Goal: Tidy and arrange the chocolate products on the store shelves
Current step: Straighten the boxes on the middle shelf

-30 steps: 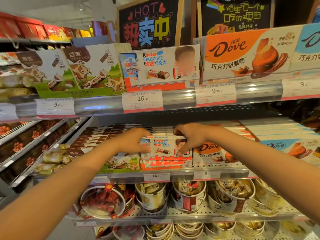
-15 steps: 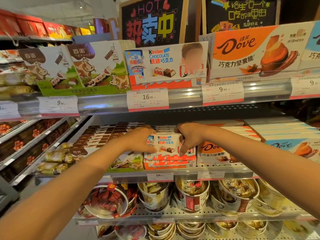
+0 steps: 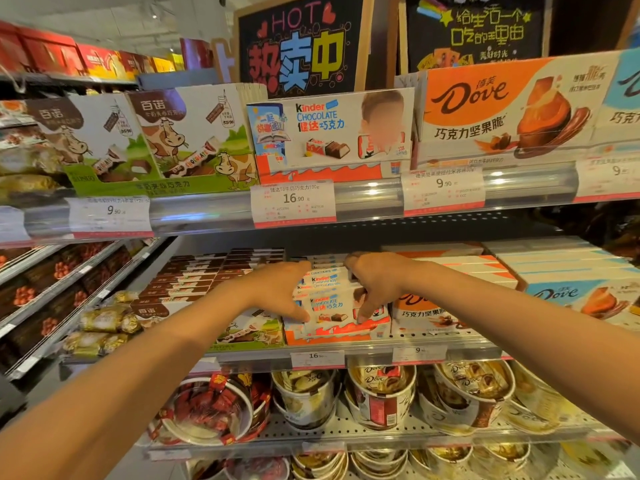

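Both hands, left hand [image 3: 277, 292] and right hand [image 3: 375, 285], pinch the Kinder boxes [image 3: 332, 306] from either side; uneven pressure could topple the stack.

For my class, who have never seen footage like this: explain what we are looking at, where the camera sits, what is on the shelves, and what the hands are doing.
There is no machine here. A person wears a camera on the head, so you look forward and down along two bare arms at store shelves. The left hand and right hand press on either side of a row of Kinder chocolate boxes on the middle shelf, fingers on the front box. Beside them stand cow-print chocolate boxes on the left and orange Dove boxes on the right. The shelf above shows the same brands with price tags. Below sit tubs of wrapped chocolates.
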